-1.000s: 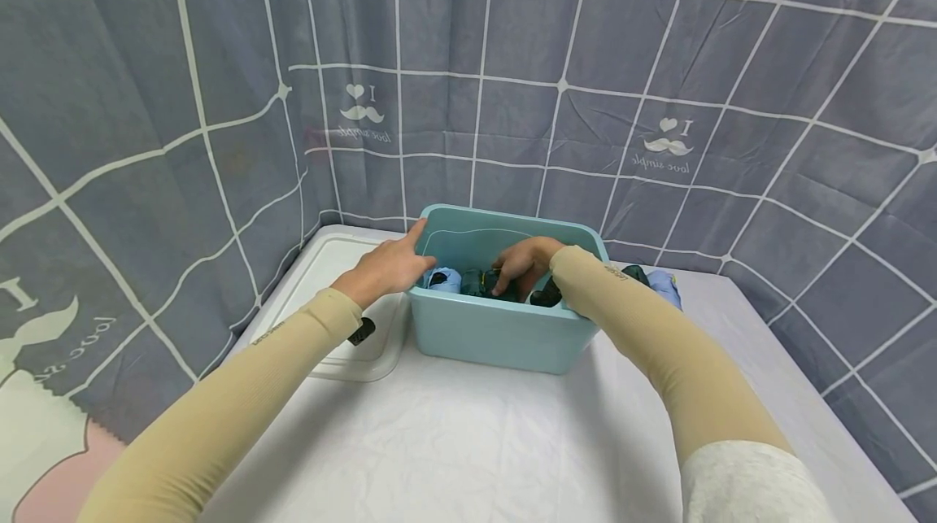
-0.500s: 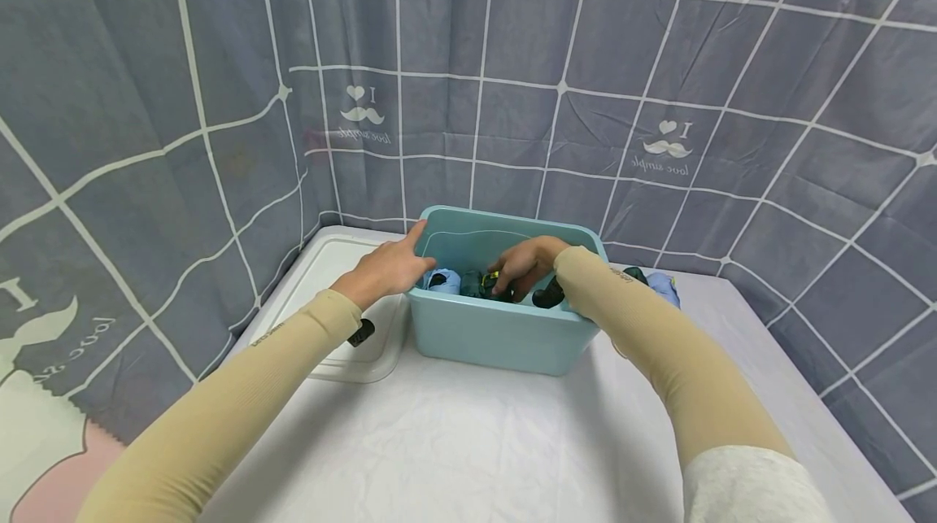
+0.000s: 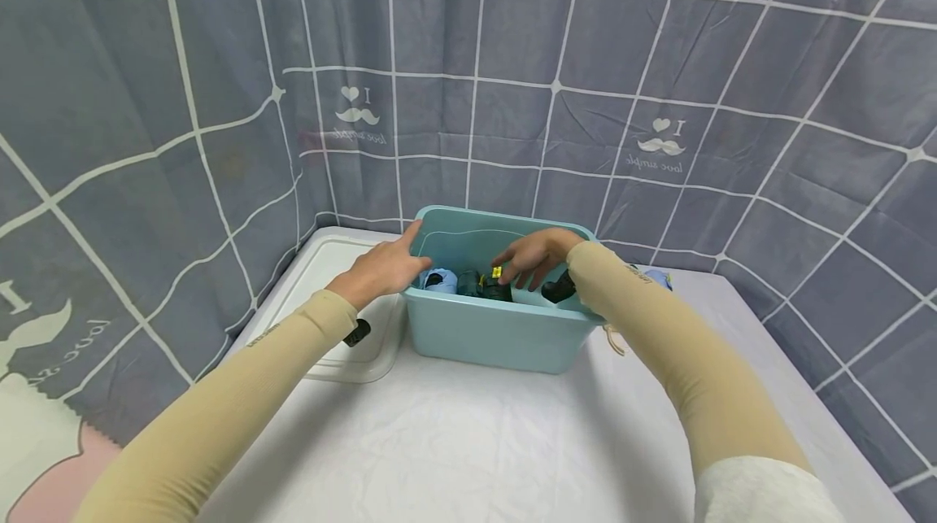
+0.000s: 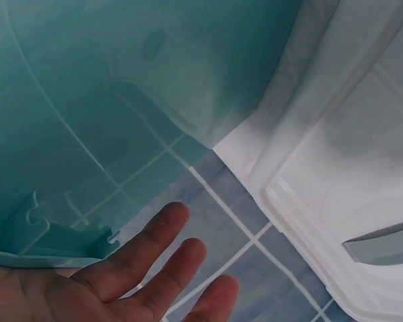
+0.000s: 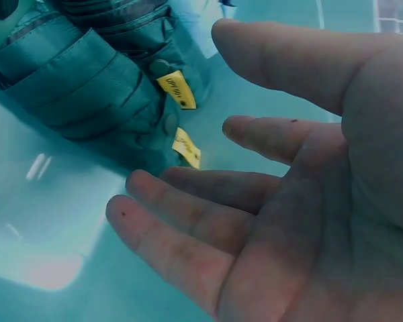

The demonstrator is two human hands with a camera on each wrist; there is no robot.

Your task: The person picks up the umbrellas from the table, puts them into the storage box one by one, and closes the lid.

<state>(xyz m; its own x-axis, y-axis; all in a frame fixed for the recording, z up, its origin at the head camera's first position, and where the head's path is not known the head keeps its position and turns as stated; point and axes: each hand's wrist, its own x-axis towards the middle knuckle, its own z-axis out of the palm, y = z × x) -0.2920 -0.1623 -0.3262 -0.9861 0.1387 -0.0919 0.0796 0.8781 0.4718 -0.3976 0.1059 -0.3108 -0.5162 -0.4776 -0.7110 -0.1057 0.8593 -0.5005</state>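
Landmark: teal plastic bin (image 3: 498,336), standing on the white-covered table (image 3: 468,442).

Left hand (image 3: 384,269) rests on the bin's left rim at the far corner. The left wrist view shows its fingers (image 4: 144,245) straight and slightly apart, gripping nothing. A clear lid (image 3: 333,320) lies flat on the table just left of the bin, with a dark latch (image 3: 359,333) on its near edge.

Right hand (image 3: 538,254) hangs over the bin's middle, just above the contents. In the right wrist view the fingers (image 5: 208,221) are loosely spread, palm open, holding nothing. The folded dark-green umbrella (image 5: 101,87) lies in the bin just beyond the fingertips, with two yellow tags (image 5: 178,90) on its strap. Fingertips are near the lower tag; contact cannot be told.

Inside the bin: a light-blue folded item (image 3: 442,279) at the left, the green umbrella in the middle, a black one (image 3: 560,289) at the right under the forearm.

Risks, as judged:
- A grasp that catches only a tag or the strap would likely let the umbrella dangle or slip back in.
- The left hand only rests on the rim; an upward pull on a wedged umbrella could tip or drag the bin.
- The right forearm sits close over the black item and could snag it on the way out.
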